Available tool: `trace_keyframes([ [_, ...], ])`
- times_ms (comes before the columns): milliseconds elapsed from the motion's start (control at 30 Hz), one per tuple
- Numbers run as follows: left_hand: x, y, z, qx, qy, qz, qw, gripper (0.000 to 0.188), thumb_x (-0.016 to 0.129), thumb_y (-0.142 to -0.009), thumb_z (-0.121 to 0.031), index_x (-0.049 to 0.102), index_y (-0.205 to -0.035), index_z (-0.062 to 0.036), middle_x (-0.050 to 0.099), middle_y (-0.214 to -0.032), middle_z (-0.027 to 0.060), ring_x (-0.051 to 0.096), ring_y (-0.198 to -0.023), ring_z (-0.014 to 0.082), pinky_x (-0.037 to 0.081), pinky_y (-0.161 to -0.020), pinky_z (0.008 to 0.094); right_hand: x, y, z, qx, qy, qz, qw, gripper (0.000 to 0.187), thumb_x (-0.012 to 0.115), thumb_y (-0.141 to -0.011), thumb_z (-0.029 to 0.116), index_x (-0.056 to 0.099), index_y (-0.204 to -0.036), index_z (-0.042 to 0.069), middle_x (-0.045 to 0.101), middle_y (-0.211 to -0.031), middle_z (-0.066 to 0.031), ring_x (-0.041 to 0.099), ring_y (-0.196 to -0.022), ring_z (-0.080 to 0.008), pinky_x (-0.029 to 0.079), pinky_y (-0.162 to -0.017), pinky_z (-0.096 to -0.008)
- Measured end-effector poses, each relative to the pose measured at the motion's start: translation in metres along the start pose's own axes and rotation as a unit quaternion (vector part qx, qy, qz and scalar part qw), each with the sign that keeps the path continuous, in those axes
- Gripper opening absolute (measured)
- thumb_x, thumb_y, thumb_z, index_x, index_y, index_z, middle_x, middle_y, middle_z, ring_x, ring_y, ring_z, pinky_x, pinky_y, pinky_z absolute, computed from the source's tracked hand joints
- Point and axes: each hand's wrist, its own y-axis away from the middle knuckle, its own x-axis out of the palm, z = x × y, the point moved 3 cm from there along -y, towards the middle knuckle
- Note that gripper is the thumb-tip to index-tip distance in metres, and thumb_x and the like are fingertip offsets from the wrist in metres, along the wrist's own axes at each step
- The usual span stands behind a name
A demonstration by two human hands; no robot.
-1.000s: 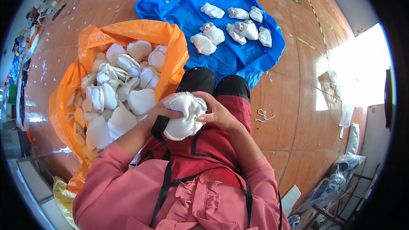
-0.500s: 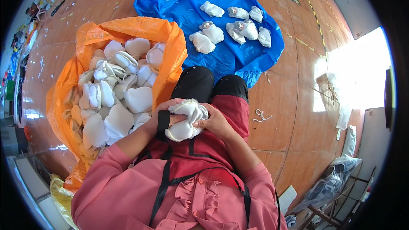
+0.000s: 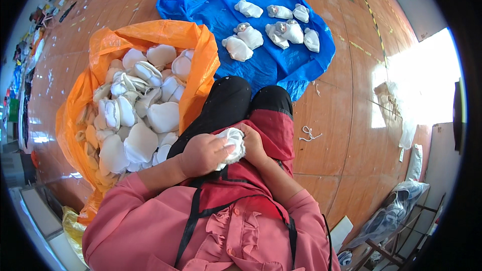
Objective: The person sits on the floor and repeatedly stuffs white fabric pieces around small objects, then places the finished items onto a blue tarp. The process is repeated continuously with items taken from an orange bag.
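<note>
Above my lap, a white padded fabric piece [image 3: 235, 143] with a fuzzy grey-white edge is bunched between both hands. My left hand [image 3: 205, 154] is closed round its left side, the fingers curled over the front. Against its right side my right hand [image 3: 253, 143] is closed too, its fingertips partly hidden behind the fabric. To the left stands an open orange sack [image 3: 203, 65] full of similar white and cream padded pieces [image 3: 140, 143]. Ahead, a blue sheet [image 3: 201, 7] lies on the floor with several bunched white fabric bundles [image 3: 238, 49] on it, a few showing grey parts.
The sack's rim comes close to my left knee. A white cord [image 3: 310, 133] lies on the tiled floor [image 3: 346, 120] to my right. At the lower right a clear plastic bag [image 3: 394, 206] with dark contents rests by a metal frame [image 3: 384, 256].
The fabric piece has been turned and bunched smaller. My left hand has come round its front, showing its back, and the dark band seen near it earlier is no longer visible there.
</note>
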Motion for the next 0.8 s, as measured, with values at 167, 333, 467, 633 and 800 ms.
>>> trace_keyframes([
  [167, 0.003, 0.008, 0.005, 0.041, -0.012, 0.078, 0.996, 0.04, 0.072, -0.08, -0.026, 0.066, -0.114, -0.007, 0.066, -0.099, 0.0103, 0.066, -0.074, 0.0262, 0.054, -0.065, 0.0363, -0.001, 0.004, 0.042, -0.156, 0.185, -0.066, 0.968, 0.021, 0.073, -0.072, 0.003, 0.067, -0.091, 0.003, 0.06, -0.084, -0.0121, 0.061, -0.078, -0.0285, 0.049, -0.068, -0.0346],
  [333, -0.013, 0.003, 0.026, -0.054, 0.116, 0.016, 0.992, 0.056, 0.07, -0.09, -0.03, 0.049, -0.135, -0.0043, 0.064, -0.115, 0.0131, 0.068, -0.074, 0.0265, 0.055, -0.066, 0.0348, 0.001, 0.002, 0.046, -0.197, 0.219, -0.1, 0.95, 0.02, 0.073, -0.073, 0.002, 0.068, -0.092, 0.005, 0.058, -0.087, -0.0118, 0.061, -0.081, -0.0301, 0.05, -0.069, -0.0358],
  [467, -0.016, -0.011, 0.042, -0.318, 0.238, 0.055, 0.916, 0.058, 0.075, -0.086, -0.032, 0.05, -0.129, -0.0021, 0.064, -0.113, 0.0138, 0.067, -0.082, 0.0306, 0.053, -0.071, 0.0381, 0.006, 0.001, 0.057, -0.238, 0.208, -0.097, 0.944, 0.024, 0.073, -0.07, -0.002, 0.067, -0.092, 0.006, 0.058, -0.092, -0.0114, 0.061, -0.082, -0.0305, 0.051, -0.07, -0.0367],
  [633, 0.001, -0.024, 0.056, -0.264, 0.167, 0.191, 0.931, 0.051, 0.085, -0.072, -0.029, 0.057, -0.107, -0.0048, 0.06, -0.1, 0.0118, 0.062, -0.091, 0.029, 0.049, -0.081, 0.0392, 0.01, -0.002, 0.06, -0.298, 0.203, -0.065, 0.93, 0.031, 0.074, -0.066, 0.0, 0.064, -0.094, 0.006, 0.063, -0.098, -0.0108, 0.063, -0.088, -0.0312, 0.052, -0.074, -0.0359],
  [800, 0.014, -0.03, 0.065, -0.182, 0.15, 0.182, 0.954, 0.045, 0.087, -0.063, -0.024, 0.054, -0.088, -0.0064, 0.056, -0.089, 0.0114, 0.058, -0.091, 0.0333, 0.046, -0.08, 0.043, 0.014, -0.005, 0.056, -0.267, 0.188, -0.044, 0.944, 0.029, 0.075, -0.067, 0.003, 0.065, -0.093, 0.006, 0.065, -0.092, -0.0113, 0.064, -0.088, -0.0323, 0.052, -0.074, -0.038],
])
